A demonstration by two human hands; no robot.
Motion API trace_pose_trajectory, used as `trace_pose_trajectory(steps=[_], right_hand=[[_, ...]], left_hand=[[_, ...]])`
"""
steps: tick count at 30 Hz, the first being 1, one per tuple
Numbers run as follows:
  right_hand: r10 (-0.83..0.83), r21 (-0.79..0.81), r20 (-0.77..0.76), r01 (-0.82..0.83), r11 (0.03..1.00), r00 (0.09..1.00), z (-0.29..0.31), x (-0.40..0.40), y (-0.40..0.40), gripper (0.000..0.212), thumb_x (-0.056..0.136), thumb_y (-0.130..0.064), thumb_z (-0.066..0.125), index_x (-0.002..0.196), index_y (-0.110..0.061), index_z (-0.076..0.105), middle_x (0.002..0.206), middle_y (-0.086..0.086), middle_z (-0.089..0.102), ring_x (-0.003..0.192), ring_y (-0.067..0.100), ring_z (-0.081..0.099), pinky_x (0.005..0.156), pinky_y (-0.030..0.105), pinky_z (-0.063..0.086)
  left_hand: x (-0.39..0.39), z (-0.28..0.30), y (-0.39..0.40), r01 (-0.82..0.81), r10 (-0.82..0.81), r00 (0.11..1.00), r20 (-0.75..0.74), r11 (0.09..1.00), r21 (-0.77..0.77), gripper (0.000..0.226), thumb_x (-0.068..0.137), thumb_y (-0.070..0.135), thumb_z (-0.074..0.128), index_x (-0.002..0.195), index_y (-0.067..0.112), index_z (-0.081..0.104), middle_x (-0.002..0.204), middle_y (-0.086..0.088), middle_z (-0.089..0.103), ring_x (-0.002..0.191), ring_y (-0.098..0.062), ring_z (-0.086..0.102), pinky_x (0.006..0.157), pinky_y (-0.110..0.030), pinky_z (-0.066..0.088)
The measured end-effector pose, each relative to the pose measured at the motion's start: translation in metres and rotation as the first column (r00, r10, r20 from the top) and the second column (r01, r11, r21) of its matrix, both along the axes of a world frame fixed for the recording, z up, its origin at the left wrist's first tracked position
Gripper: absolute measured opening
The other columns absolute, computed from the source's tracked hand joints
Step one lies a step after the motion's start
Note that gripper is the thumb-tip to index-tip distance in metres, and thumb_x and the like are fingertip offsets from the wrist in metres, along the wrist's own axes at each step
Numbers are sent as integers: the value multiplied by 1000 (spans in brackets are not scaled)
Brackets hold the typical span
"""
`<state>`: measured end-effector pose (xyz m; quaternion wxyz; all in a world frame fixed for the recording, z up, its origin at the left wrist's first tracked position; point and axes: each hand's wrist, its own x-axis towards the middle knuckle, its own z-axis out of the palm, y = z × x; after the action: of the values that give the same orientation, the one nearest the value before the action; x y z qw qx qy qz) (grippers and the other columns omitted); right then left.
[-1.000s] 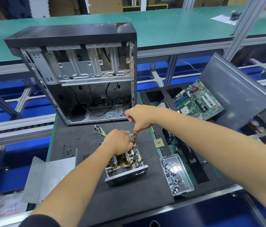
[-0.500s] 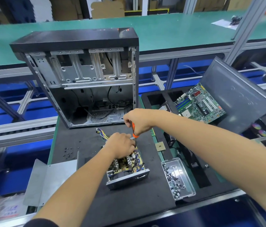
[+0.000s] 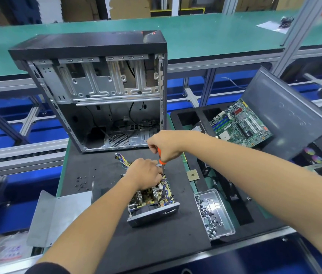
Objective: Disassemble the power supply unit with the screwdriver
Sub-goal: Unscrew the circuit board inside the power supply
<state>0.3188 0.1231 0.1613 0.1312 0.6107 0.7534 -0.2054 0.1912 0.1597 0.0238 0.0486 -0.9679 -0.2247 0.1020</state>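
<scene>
Mat [image 3: 104, 175]: screwdriver [image 3: 160, 158] (upright) inside right grip [image 3: 164, 145]

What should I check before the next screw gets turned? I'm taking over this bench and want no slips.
1. Right hand grips the screwdriver: ok.
2. Screwdriver upright over the power supply unit: ok.
3. Tip seated in a screw head: cannot tell, the left hand hides it.
4. Left hand steadies the unit's far end: ok.
5. Screw tray beside the unit, within reach: ok.
6. Cover off, board exposed: ok.
</scene>
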Motion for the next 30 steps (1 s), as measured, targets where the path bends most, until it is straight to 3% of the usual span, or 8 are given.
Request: trace_pose_trajectory(steps=[5,7,11,14,18,22,25,30], right_hand=[[-76,-23,98,79,997,992,-2,-4,4,27,102,-29,35,96,-7,50,86,16,68,59,29,70,56,31,49],[-5,6,75,4,1000,997,-2,-1,5,11,95,-16,46,101,-9,51,88,6,65,76,26,65,61,33,47],[38,9,-17,-38,999,999,3,4,2,30,80,-7,68,106,-11,55,78,-9,45,68,11,44,54,25,34],[-13,33,-10,13,999,1000,0,6,0,27,83,-25,70,100,-9,57,85,0,58,73,18,56,60,29,43],[-115,-77,110,124,989,987,-1,2,2,37,103,-36,36,95,-3,52,72,13,66,39,22,63,47,28,44],[-6,24,138,3,1000,990,-2,5,2,15,92,-14,53,104,-7,55,87,7,67,75,24,65,59,29,51],[26,68,21,-28,997,999,2,12,-1,28,81,-12,71,104,-12,56,80,-9,48,70,9,46,53,22,34],[-80,84,-16,81,993,997,-6,12,-3,34,86,-36,66,102,-8,54,92,6,62,79,23,62,64,32,48]], left_hand=[[0,1,-1,8,-8,1000,-3,1000,-1,44,94,36,25,113,26,63,104,-3,57,96,-24,57,74,-37,43],[0,0,0,10,-10,1000,3,1000,3,43,94,36,26,112,25,64,104,-2,57,96,-23,57,73,-36,42],[-1,-1,0,-5,5,1000,11,1000,-11,41,93,35,27,111,27,64,110,-2,58,101,-23,57,78,-37,44],[0,0,0,-7,7,1000,24,1000,-15,41,93,35,28,109,28,65,108,-3,59,98,-25,58,76,-36,42],[-1,1,1,4,-4,1000,11,1000,-16,43,94,38,26,112,29,64,101,-1,57,98,-23,58,78,-37,44],[1,1,0,6,-6,1000,1,1000,-15,43,94,36,27,114,29,64,100,-1,56,98,-23,57,76,-36,40],[0,2,0,-2,2,1000,1,1000,-30,42,94,36,28,116,29,63,102,-1,56,99,-23,57,76,-36,40],[0,3,-1,-4,4,1000,1,1000,-24,42,94,37,28,116,29,63,108,-2,58,100,-23,58,75,-36,39]])
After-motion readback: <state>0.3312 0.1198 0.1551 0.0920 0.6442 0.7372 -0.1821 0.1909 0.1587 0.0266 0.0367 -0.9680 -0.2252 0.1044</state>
